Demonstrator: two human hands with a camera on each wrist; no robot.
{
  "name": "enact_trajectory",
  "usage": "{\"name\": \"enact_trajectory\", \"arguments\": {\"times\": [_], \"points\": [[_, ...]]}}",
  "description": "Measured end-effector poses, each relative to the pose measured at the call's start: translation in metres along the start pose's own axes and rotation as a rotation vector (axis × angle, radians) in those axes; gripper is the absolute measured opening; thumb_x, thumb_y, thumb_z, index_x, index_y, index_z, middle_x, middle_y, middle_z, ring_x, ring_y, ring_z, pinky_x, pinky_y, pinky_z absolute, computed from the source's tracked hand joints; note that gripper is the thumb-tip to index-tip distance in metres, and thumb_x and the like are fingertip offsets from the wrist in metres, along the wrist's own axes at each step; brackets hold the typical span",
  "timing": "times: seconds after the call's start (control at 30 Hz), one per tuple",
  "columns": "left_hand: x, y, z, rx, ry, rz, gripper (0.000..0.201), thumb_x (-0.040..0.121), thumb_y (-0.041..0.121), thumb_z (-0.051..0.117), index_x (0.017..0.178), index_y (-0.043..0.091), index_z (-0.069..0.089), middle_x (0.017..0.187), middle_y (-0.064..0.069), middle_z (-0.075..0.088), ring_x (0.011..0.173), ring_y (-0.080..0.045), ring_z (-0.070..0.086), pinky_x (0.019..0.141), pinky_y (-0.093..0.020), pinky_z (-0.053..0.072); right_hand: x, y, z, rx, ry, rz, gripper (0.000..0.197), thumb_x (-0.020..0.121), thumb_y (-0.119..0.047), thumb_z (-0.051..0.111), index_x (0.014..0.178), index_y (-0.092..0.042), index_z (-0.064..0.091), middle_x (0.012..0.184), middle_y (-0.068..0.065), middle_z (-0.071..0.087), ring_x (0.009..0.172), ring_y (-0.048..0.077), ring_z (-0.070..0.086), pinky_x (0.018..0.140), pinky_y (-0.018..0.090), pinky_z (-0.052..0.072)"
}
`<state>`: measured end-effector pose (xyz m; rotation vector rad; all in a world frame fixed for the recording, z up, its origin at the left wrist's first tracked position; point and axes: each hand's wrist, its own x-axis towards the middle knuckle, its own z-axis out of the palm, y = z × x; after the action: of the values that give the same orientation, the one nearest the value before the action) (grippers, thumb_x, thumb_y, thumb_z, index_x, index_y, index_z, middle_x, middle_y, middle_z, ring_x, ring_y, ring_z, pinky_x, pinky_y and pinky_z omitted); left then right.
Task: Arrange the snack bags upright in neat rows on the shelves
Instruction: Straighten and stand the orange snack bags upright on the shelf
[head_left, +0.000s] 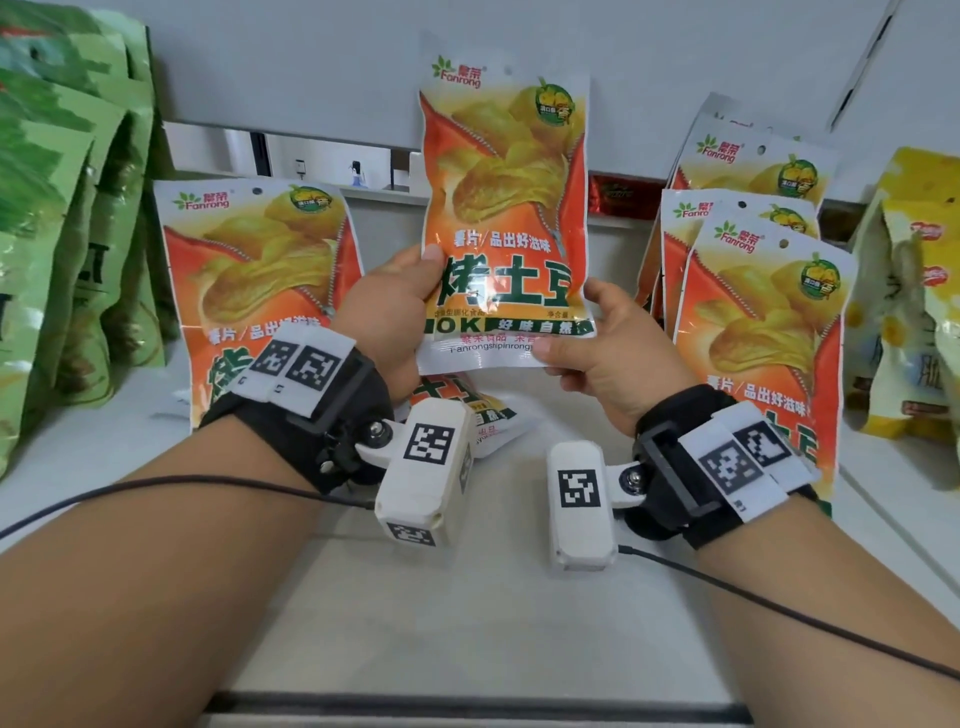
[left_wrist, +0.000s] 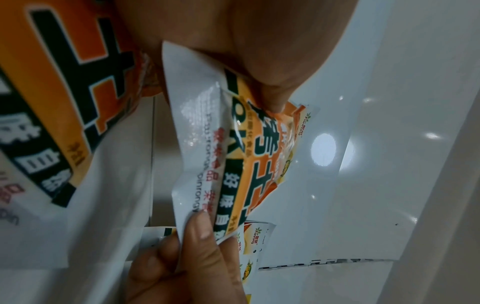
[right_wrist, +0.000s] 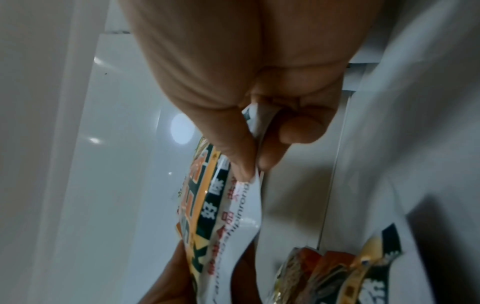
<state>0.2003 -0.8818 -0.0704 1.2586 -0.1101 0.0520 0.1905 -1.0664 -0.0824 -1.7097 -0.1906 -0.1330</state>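
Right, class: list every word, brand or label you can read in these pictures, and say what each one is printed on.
"Fanrong": top of the held orange bag, which the left hand and right hand pinch by its bottom edge.
"烤土豆": large characters on that bag.
"好味自然": its green band.
"Fanrong": standing orange bags, left and right.
Green bags, yellow bags: too blurred.

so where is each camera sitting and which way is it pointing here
Head: worn on the head, looks forward and down at the shelf; shows both forearms, the left hand and right hand holding the orange potato chip bag upright.
Left wrist: looks along the left hand at the bag's bottom seal; the right hand's fingers show.
Right wrist: looks along the right hand pinching that seal.
All three share the held bag.
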Motion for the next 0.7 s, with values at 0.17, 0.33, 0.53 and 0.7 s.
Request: {"name": "enact_trajectory", "arguments": {"times": [0.17,0.33,0.53,0.7], "points": [[-0.003,0.000,0.002,0.100,0.043,0.098,0.026,0.102,0.029,0.039,0.098,0.020,0.062,0.080,0.002,0.075,0.072,-0.015,0.073,0.061,-0.028,0.058,0.003,0.001,0.000,-0.027,0.119,-0.017,0.061,0.072,-0.008,0.076,0.115,-0.031,0.039,0.103,0.000,0.057,0.089,0.013,0.058,0.073,0.025,0.043],[-0.008,0.004,0.006,0.059,0.008,0.147,0.029,0.102,0.028,0.040,0.119,0.014,0.060,0.090,0.000,0.076,0.081,-0.016,0.073,0.065,-0.028,0.057,-0.002,-0.008,0.001,-0.005,0.182,-0.039,0.052,0.071,-0.035,0.077,0.111,-0.030,0.043,0.107,0.002,0.054,0.096,0.014,0.056,0.074,0.025,0.041],[-0.015,0.000,0.013,0.036,-0.224,0.112,0.042,0.094,0.047,0.037,0.127,0.028,0.054,0.118,-0.003,0.068,0.108,-0.017,0.064,0.080,-0.030,0.054,-0.012,-0.012,0.017,0.153,-0.108,0.028,0.075,0.058,-0.035,0.082,0.123,-0.033,0.044,0.121,0.008,0.060,0.109,0.023,0.060,0.087,0.041,0.050],[-0.014,0.001,0.013,0.099,-0.126,0.140,0.045,0.086,0.053,0.048,0.122,0.027,0.055,0.119,0.001,0.064,0.112,-0.012,0.056,0.088,-0.029,0.043,-0.008,-0.011,0.011,0.176,0.043,-0.079,0.039,0.080,0.017,0.053,0.094,-0.018,0.061,0.094,0.007,0.070,0.092,0.023,0.066,0.084,0.037,0.050]]}}
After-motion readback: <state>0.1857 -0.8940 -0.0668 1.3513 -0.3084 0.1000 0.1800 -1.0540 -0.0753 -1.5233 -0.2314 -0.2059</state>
